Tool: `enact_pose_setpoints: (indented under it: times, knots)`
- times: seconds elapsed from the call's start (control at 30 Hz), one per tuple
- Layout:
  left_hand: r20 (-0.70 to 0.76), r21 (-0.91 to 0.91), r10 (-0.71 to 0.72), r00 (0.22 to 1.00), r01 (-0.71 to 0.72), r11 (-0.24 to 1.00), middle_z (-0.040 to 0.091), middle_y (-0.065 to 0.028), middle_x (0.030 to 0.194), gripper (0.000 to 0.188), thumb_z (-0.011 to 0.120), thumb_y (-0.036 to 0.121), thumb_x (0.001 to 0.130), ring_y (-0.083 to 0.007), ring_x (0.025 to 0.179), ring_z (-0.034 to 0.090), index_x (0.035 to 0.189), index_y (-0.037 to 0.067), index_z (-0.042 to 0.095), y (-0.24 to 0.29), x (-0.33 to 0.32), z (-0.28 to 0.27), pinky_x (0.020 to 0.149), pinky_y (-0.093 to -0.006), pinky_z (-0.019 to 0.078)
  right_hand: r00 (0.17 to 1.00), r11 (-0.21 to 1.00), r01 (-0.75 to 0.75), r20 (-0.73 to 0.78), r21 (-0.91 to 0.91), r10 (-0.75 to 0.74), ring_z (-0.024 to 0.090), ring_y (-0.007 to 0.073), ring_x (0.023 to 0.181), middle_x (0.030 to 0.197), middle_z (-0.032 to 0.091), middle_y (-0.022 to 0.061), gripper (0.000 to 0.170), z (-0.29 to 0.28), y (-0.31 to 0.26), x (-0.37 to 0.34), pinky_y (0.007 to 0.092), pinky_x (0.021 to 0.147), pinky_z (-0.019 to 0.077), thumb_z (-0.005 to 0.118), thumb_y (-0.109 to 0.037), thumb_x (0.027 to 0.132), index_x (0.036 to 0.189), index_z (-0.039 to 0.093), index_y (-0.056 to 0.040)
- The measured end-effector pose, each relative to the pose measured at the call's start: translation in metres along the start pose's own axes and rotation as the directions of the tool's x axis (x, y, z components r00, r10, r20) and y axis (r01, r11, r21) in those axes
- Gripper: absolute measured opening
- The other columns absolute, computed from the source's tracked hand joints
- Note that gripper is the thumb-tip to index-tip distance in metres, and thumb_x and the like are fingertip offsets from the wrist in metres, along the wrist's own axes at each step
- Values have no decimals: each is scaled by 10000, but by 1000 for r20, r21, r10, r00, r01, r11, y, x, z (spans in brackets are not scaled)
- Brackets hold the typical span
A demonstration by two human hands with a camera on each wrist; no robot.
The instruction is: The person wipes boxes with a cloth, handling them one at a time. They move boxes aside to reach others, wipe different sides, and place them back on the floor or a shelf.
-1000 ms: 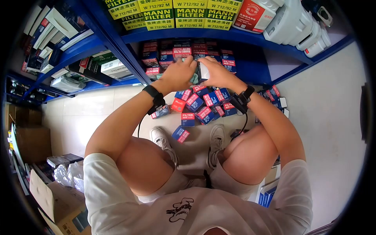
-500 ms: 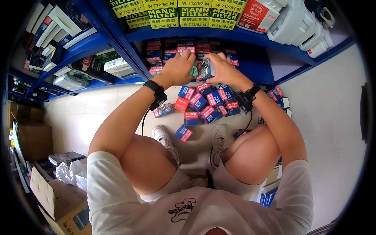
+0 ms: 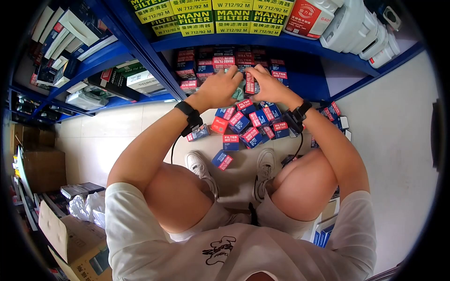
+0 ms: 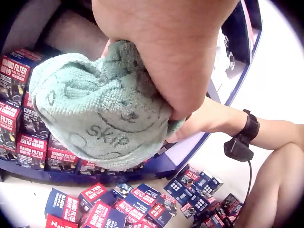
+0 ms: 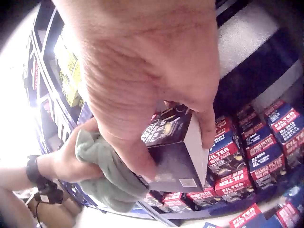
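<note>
A dark filter box (image 5: pixel 173 164) with a white side is gripped by the right hand (image 5: pixel 147 80), thumb on one face and fingers on the opposite one. The left hand (image 3: pixel 218 88) holds a green cloth (image 4: pixel 104 114) printed with "skip", which hangs from it in folds. In the right wrist view the cloth (image 5: pixel 107 173) lies against or just beside the box; contact is unclear. Both hands, the right one (image 3: pixel 269 86) included, are in front of the lower shelf, above the boxes on the floor. The left hand's fingertips are hidden in its wrist view.
Rows of red and blue filter boxes (image 3: pixel 189 84) stand on the lower blue shelf. More boxes (image 3: pixel 251 136) lie piled on the floor before the shoes. Yellow-green boxes (image 3: pixel 233 17) and white jugs (image 3: pixel 349 25) stand on the shelf above. An open carton (image 3: pixel 77 243) is at lower left.
The box in the right hand has turned, showing a red printed face toward the head camera. The left hand with the cloth has moved slightly right, closer to the box.
</note>
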State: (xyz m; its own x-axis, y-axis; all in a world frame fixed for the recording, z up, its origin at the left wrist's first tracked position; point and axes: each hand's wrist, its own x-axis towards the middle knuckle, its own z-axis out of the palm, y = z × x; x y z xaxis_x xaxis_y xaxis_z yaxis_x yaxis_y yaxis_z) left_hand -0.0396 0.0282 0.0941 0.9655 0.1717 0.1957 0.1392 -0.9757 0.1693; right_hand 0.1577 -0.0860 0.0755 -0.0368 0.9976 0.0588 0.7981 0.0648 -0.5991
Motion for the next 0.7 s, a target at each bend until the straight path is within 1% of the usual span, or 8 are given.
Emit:
enact_pose_setpoints:
  times: [0.07, 0.13, 0.2, 0.33, 0.4, 0.5, 0.53, 0.7]
  knots:
    - [-23, -2, 8, 1000, -8, 1000, 504, -177, 1144, 650, 792, 209, 671, -409, 924, 611, 1211, 24, 481, 5, 3, -1, 762, -495, 553, 995, 997, 71, -70, 3, -70, 522, 358, 1171, 1218, 502, 186, 816, 6, 2, 0, 402, 1005, 437, 846, -132, 624, 1328, 466, 29]
    - [-44, -8, 7, 999, -7, 1000, 504, -174, 1142, 650, 791, 203, 668, -409, 912, 611, 1209, 24, 479, 7, 4, -1, 759, -491, 553, 994, 996, 86, -64, 6, -86, 517, 362, 1176, 1207, 510, 191, 817, 6, 0, 1, 402, 1006, 436, 853, -137, 616, 1316, 471, 37]
    - [-19, -22, -76, 997, 76, 997, 504, -170, 1144, 644, 788, 191, 670, -417, 916, 610, 1209, 27, 475, 4, 5, 0, 766, -497, 551, 988, 991, 130, -89, 13, -128, 525, 369, 1174, 1181, 530, 201, 779, 7, -3, 3, 400, 1006, 442, 859, -151, 617, 1277, 495, 45]
    - [-105, -68, -162, 981, 156, 985, 492, -186, 1158, 639, 794, 194, 687, -434, 965, 607, 1211, 37, 464, -11, 2, 0, 799, -500, 540, 993, 993, 103, -65, 61, -99, 551, 377, 1168, 1209, 550, 215, 772, 0, -14, 2, 404, 1004, 451, 863, -183, 628, 1270, 502, 46]
    - [-114, -67, -179, 977, 173, 983, 483, -196, 1165, 638, 795, 201, 700, -437, 979, 605, 1211, 30, 454, -13, 0, 0, 803, -503, 538, 997, 999, 34, -71, -21, -35, 571, 385, 1166, 1237, 573, 232, 784, -1, -19, 2, 411, 1005, 457, 870, -221, 629, 1271, 508, 44]
    - [-131, -80, -222, 966, 213, 974, 465, -216, 1172, 635, 793, 214, 733, -447, 987, 603, 1214, 15, 429, -13, -1, -1, 797, -507, 540, 995, 998, 67, -68, -22, -68, 569, 389, 1191, 1256, 581, 243, 805, 6, -3, 4, 412, 1018, 452, 875, -254, 629, 1283, 509, 41]
    - [-143, -93, -246, 959, 234, 968, 457, -225, 1172, 634, 789, 221, 753, -454, 981, 602, 1216, 8, 413, -14, -1, -2, 786, -509, 544, 999, 999, 38, -27, -11, -38, 567, 390, 1196, 1262, 581, 247, 802, 6, 0, 4, 412, 1022, 451, 874, -254, 628, 1281, 513, 40]
    - [-143, -143, -295, 945, 275, 951, 451, -239, 1168, 613, 770, 232, 801, -474, 963, 604, 1216, -4, 385, -10, -1, -5, 742, -502, 554, 998, 998, 59, 1, 10, -59, 552, 399, 1217, 1284, 573, 269, 848, 10, -1, 4, 408, 1046, 440, 868, -251, 614, 1312, 499, 59]
